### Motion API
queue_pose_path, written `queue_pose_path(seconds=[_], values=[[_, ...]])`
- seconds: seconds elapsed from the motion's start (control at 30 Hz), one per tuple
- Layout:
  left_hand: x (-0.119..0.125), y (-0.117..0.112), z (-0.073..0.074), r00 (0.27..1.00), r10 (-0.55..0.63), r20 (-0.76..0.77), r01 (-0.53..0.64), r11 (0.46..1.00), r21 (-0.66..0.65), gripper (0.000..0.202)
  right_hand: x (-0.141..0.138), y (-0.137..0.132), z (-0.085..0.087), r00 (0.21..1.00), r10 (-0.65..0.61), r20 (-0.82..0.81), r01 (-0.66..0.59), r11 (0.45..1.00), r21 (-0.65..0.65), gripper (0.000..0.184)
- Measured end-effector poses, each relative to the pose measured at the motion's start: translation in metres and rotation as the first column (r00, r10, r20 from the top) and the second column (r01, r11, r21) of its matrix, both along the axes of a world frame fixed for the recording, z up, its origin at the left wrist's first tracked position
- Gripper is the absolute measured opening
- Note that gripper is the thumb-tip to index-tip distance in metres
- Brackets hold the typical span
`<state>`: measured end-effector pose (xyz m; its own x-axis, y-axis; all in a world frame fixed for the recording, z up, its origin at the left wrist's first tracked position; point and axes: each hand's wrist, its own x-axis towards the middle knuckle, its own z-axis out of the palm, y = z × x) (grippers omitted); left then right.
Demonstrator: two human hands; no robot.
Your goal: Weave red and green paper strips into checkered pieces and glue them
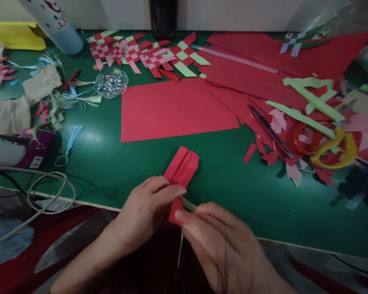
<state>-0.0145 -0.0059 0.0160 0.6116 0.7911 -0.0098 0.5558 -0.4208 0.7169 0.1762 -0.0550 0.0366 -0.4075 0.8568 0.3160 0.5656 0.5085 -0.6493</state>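
Red folded paper strips (184, 165) lie side by side at the front of the green table. My left hand (147, 204) is closed on them from the left, its thumb pressed across their lower part. With thumb and fingers my right hand (217, 241) pinches the near red end, which bends toward me. A pale green strip (188, 205) shows between the hands, and a thin pale end hangs below. My fingers hide how the strips cross. Beyond them lies a flat red paper sheet (174, 110).
Woven paper fish (129, 51) lie along the back beside a dish of small beads (111, 83). Scissors with a yellow handle (337, 151), a pen (270, 130) and paper scraps are at right. Tassels (72, 141) and a white cable (52, 196) are at left.
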Motion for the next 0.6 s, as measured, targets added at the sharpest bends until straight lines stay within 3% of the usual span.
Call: queue_pose_path(seconds=[0.07, 0.13, 0.27, 0.37, 0.6], values=[[-0.001, 0.001, 0.000, 1.000, -0.023, -0.015, 0.023, 0.999, -0.039, 0.018, 0.000, 0.000, 0.001, 1.000, 0.011, -0.025, -0.011, 1.000, 0.001, 0.032], [-0.002, 0.002, 0.000, 0.999, -0.048, -0.015, 0.047, 0.996, -0.071, 0.015, 0.006, -0.001, 0.000, 0.998, -0.066, -0.003, 0.065, 0.997, -0.051, 0.030], [-0.004, 0.001, -0.003, 0.998, -0.053, -0.022, 0.052, 0.996, -0.077, 0.018, 0.023, -0.005, -0.010, 0.951, -0.238, 0.196, 0.251, 0.967, -0.046, 0.016], [-0.004, -0.001, -0.005, 0.999, -0.040, -0.028, 0.038, 0.997, -0.061, 0.018, 0.026, -0.010, -0.018, 0.914, -0.232, 0.333, 0.254, 0.967, -0.024, 0.013], [-0.004, -0.002, -0.009, 1.000, -0.026, -0.006, 0.026, 1.000, -0.013, 0.016, 0.010, -0.018, -0.021, 0.887, -0.256, 0.384, 0.298, 0.953, -0.053, 0.014]])
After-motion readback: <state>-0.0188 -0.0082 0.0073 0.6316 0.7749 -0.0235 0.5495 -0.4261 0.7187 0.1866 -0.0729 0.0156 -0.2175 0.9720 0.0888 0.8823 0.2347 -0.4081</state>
